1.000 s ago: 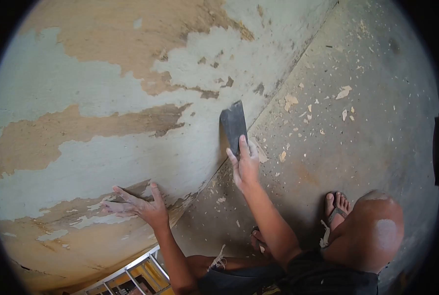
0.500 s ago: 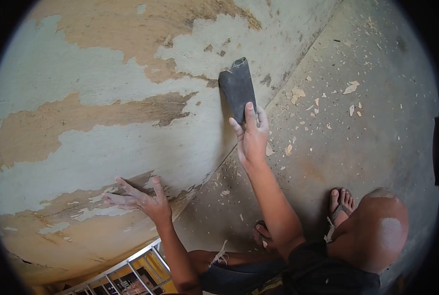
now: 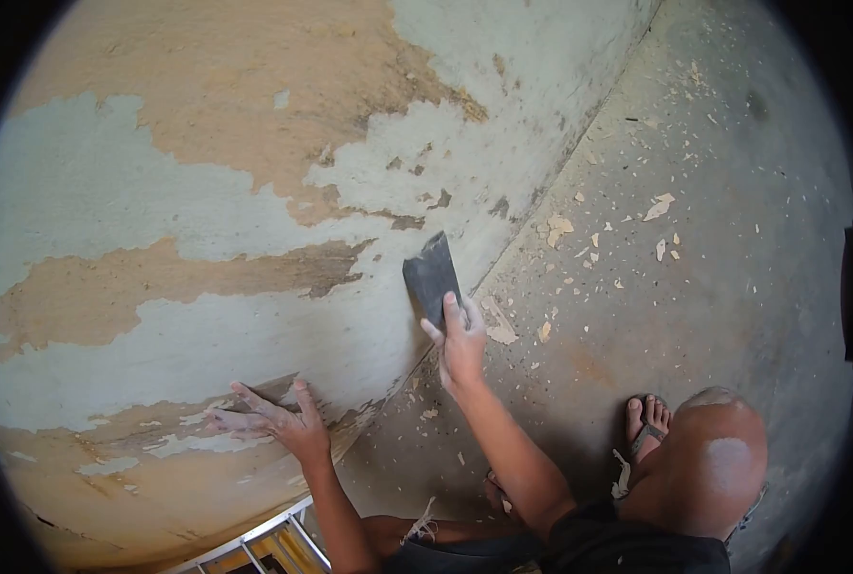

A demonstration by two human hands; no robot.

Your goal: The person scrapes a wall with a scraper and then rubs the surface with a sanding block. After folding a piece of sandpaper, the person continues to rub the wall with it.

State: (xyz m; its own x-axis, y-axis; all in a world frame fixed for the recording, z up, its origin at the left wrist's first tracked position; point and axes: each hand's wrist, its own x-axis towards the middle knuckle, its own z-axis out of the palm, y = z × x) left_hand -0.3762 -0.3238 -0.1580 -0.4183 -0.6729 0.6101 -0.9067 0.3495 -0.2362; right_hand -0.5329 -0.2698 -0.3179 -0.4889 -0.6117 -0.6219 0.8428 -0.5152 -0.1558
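Two hands meet the peeling wall [image 3: 254,325]: right hand [image 3: 462,342] gripping a dark flat metal scraper [image 3: 431,275] low against it, left hand [image 3: 283,421] spread flat nearer; tan patches [image 3: 226,77] bared, much pale paint [image 3: 92,191] remains

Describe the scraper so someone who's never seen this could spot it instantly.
Start at the peeling wall, pale paint over tan plaster, and follow it down toward the floor seam. There the right hand holds a scraper against it. It is the only dark, flat wedge among pale paint chips.

Peeling wall [image 3: 207,191], flake-strewn concrete floor [image 3: 723,287]
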